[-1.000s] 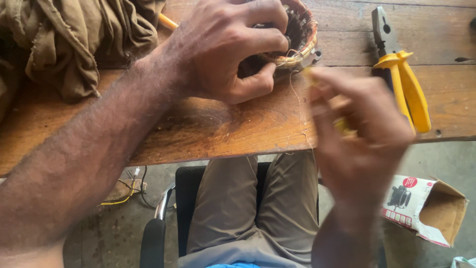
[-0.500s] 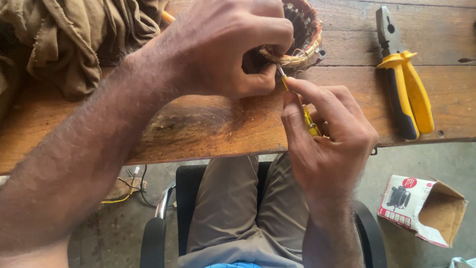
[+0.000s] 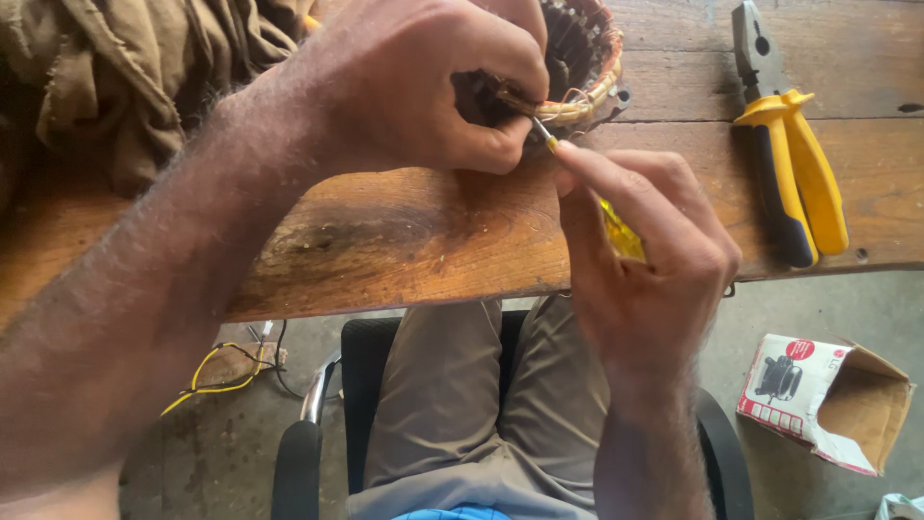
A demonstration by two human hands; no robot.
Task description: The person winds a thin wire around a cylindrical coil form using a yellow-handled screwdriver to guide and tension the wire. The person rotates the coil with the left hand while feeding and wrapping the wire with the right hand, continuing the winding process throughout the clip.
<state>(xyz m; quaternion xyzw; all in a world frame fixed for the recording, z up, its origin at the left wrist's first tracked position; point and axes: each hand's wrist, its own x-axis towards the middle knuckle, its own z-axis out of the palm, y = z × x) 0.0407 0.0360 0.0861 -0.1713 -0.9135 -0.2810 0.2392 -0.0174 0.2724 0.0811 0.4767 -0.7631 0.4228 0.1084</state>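
My left hand [image 3: 414, 87] grips a round motor winding [image 3: 582, 58], a dark ring of coils bound with pale thread, at the far side of the wooden bench [image 3: 385, 241]. My right hand [image 3: 645, 260] holds a small screwdriver [image 3: 621, 231] with a clear yellow handle. Its thin metal tip touches the lower rim of the winding, just under my left thumb. Most of the winding is hidden behind my left hand.
Yellow-and-black pliers [image 3: 789, 164] lie on the bench at the right. A crumpled brown cloth [image 3: 106, 87] covers the bench's left end. Below are my legs on a black chair [image 3: 337, 424], an open cardboard box [image 3: 828, 395] on the floor at right, and yellow wires [image 3: 217, 376] at left.
My right hand has risen from below the bench edge and brought the screwdriver tip up against the winding's rim. My left hand has kept its grip on the winding.
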